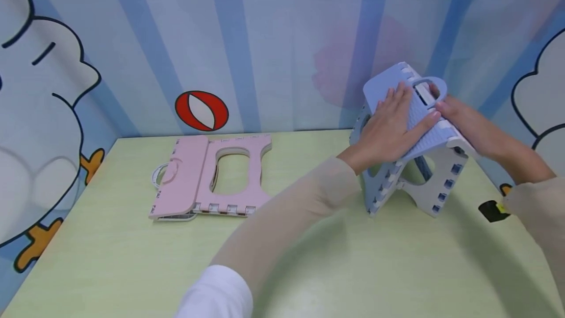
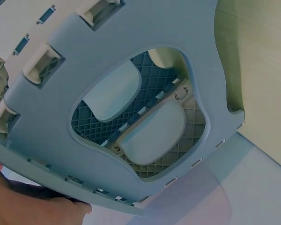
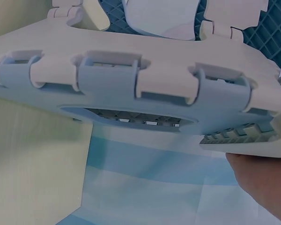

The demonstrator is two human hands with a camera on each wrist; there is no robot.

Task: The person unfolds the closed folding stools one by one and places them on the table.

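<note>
A blue and white folding stool (image 1: 383, 85) stands partly unfolded at the right of the table, its seat halves sloping like a roof. My left hand (image 1: 388, 126) lies on the seat's left half, fingers straight toward the handle loop (image 1: 437, 82). Against the right half rests my right hand (image 1: 472, 126), thumb at the ridge, the other fingers largely hidden. The left wrist view shows a blue leg panel (image 2: 178, 28) with an oval cutout and a ribbed underside. In the right wrist view, the hinged edge (image 3: 107, 77) crosses above the wall.
A pink folding stool (image 1: 185, 171) lies folded flat at the left of the pale table (image 1: 132, 269), with a thin white loop (image 1: 156, 175) at its side. A printed cloth wall (image 1: 282, 38) stands close behind. A dark object (image 1: 492, 211) shows by the right sleeve.
</note>
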